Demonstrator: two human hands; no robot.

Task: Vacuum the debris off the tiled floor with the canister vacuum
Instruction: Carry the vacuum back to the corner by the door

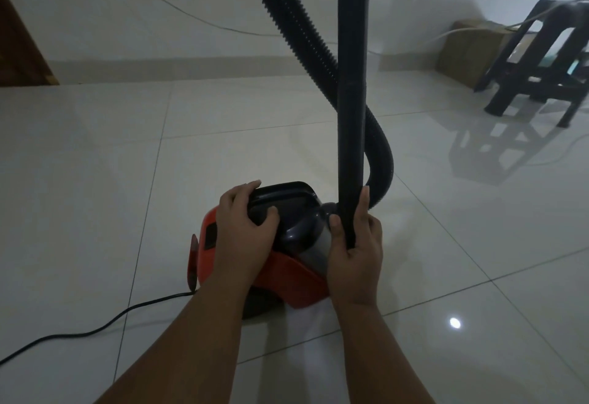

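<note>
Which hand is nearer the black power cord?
Left. The left hand grips the black handle of the red canister vacuum, on the side where the black power cord exits; the right hand holds the black rigid tube, farther over.

Both forearms are bare. The left forearm (191, 340) enters from 7 o'clock and extends toward 1 o'clock. The left hand (245, 231) lies palm down, fingers and thumb curled round the handle (287, 191). The right forearm (373, 349) enters from 5 o'clock and extends toward 12 o'clock. The right hand (355, 250) grips the tube (350, 116) at its lower end, thumb at 9 o'clock, one finger extended up its 3 o'clock side.
</note>
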